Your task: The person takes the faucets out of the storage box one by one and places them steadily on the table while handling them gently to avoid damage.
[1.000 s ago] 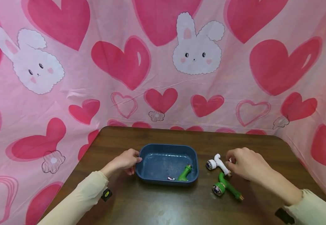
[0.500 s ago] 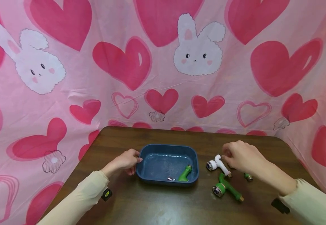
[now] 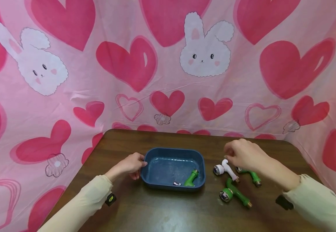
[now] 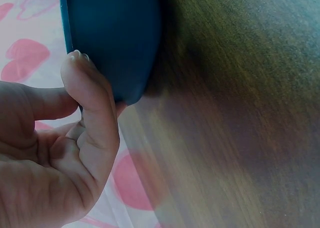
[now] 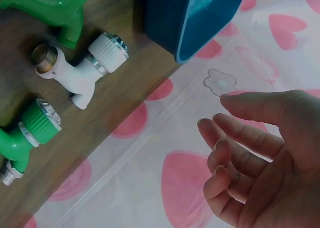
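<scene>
My left hand [image 3: 131, 163] pinches the left end of a dark blue rectangular tub [image 3: 164, 170] between thumb and fingers. In the left wrist view the fingertips lie on the tub's wall [image 4: 117, 42]. A green tap [image 3: 192, 178] with a brass end lies inside the tub near its front right. My right hand [image 3: 247, 155] hovers above the taps on the right, holding nothing; the right wrist view shows its fingers [image 5: 240, 133] loosely bent. Below it lie a white tap [image 3: 228, 170] and a green tap [image 3: 254, 178], the latter partly covered by the hand.
Another green tap [image 3: 237, 194] with a round knob lies nearer the front, right of the tub. A small shiny piece [image 3: 177, 183] shows in the tub beside its green tap. Pink heart-print cloth [image 3: 168, 77] hangs behind the brown wooden table [image 3: 121, 206].
My right hand has risen and shifted left, away from the rightmost green tap, which now shows more on the table. My left hand keeps its hold on the tub.
</scene>
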